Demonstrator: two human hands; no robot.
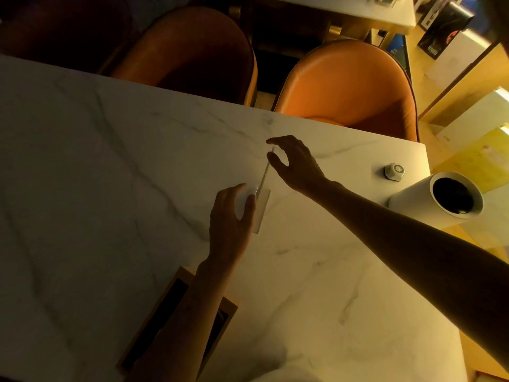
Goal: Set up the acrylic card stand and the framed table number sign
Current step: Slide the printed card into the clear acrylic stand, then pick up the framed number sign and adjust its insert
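Note:
A clear acrylic card stand stands on the white marble table, its thin upright panel seen edge-on and its flat base resting on the top. My left hand presses on the left side of the base. My right hand pinches the top edge of the upright panel between thumb and fingers. A wooden framed sign with a dark inside lies flat near the table's front edge, partly hidden under my left forearm.
A white cylindrical container with a dark opening lies on its side at the right edge. A small white hexagonal call button sits beside it. Two orange chairs stand along the far side.

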